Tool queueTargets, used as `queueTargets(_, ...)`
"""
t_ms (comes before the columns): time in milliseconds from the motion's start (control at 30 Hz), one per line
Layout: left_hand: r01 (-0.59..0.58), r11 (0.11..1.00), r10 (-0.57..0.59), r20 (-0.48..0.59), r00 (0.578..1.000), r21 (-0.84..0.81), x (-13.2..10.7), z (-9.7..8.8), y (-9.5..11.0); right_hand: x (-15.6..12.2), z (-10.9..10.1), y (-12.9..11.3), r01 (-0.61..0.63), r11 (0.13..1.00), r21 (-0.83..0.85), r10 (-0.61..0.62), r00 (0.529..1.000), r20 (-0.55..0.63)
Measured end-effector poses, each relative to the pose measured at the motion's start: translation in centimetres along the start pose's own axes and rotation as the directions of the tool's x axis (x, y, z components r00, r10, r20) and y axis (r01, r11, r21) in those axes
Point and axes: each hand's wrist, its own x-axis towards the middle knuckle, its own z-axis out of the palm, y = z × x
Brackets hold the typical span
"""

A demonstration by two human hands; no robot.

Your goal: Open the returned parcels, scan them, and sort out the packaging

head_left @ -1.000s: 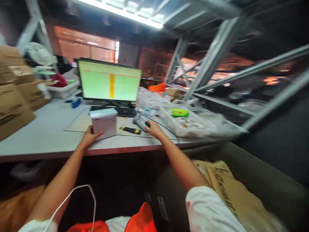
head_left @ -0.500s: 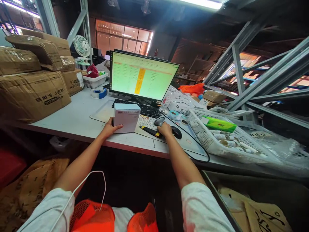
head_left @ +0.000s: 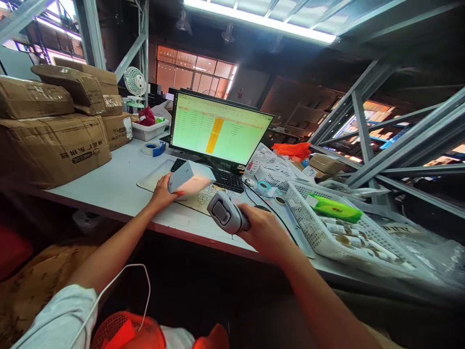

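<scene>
My left hand [head_left: 162, 191] grips a small white box [head_left: 189, 177] and tilts it up off the beige desk mat [head_left: 156, 177], its face turned towards the right. My right hand [head_left: 263, 230] is closed round the handle of a grey barcode scanner [head_left: 227, 213], lifted above the table's front edge with its head pointing at the box. A reddish glow falls on the box's lower face. Behind the box stand a black keyboard [head_left: 227, 180] and a monitor [head_left: 220, 128] showing a green spreadsheet.
Brown cartons [head_left: 54, 140] are stacked at the left on the white table [head_left: 109, 186]. A white mesh basket [head_left: 341, 228] with a green packet and small bottles stands to the right, tape rolls [head_left: 262, 187] beside it. Steel racking [head_left: 395, 131] rises behind.
My right hand lifted the scanner off the table and brought it towards me, aimed at the box. My left hand tipped the box from upright to tilted.
</scene>
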Motion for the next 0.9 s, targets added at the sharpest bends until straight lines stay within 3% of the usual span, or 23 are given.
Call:
queueTargets(100,-0.030,0.998,0.029,0.035,0.999,0.046,0.3,-0.4,1.0,1.3,0.4,0.2,-0.007,1.000,-0.019,0.006,1.000,-0.009)
queueTargets(233,-0.073,0.996,0.069,0.090,0.994,0.041,1.4,-3.1,2.4,2.8,2.6,4.8,-0.242,0.969,-0.043,0.241,0.970,-0.025)
queueTargets(333,-0.022,1.000,0.023,0.115,0.993,-0.014,2.9,-6.0,3.2,2.9,5.7,9.7,-0.454,0.884,-0.109,0.457,0.889,0.005)
queueTargets(400,0.006,0.999,0.001,0.151,0.988,-0.046,3.7,-7.3,3.2,2.3,7.9,12.5,-0.575,0.802,-0.162,0.590,0.805,0.062)
queueTargets(467,-0.011,0.998,0.021,0.160,0.987,-0.062,3.9,-7.6,2.7,1.5,9.8,14.4,-0.661,0.722,-0.206,0.688,0.716,0.117)
queueTargets(533,-0.015,0.994,0.028,0.125,0.992,-0.106,3.2,-6.9,1.7,0.6,11.0,15.3,-0.686,0.690,-0.232,0.722,0.675,0.151)
queueTargets(600,0.053,0.980,-0.030,0.120,0.992,-0.194,1.8,-5.4,0.1,0.0,11.6,15.1,-0.676,0.704,-0.219,0.706,0.698,0.117)
queueTargets(667,0.171,0.950,-0.126,0.178,0.976,-0.261,0.2,-3.9,-1.8,0.2,12.1,13.9,-0.656,0.750,-0.085,0.658,0.753,-0.003)
queueTargets(733,0.258,0.934,-0.198,0.243,0.950,-0.247,-1.1,-2.8,-3.4,1.3,13.0,11.7,-0.569,0.793,0.220,0.600,0.792,-0.114)
queueTargets(767,0.276,0.934,-0.215,0.259,0.942,-0.227,-1.6,-2.4,-4.0,2.3,13.6,10.2,-0.493,0.769,0.406,0.586,0.798,-0.141)
queueTargets(833,0.279,0.943,-0.226,0.268,0.937,-0.181,-1.9,-2.2,-4.7,4.6,15.4,6.8,-0.367,0.599,0.711,0.620,0.775,-0.123)
queueTargets(900,0.269,0.953,-0.227,0.259,0.939,-0.141,-1.9,-2.2,-5.0,7.0,17.6,3.3,-0.323,0.397,0.859,0.693,0.719,-0.049)
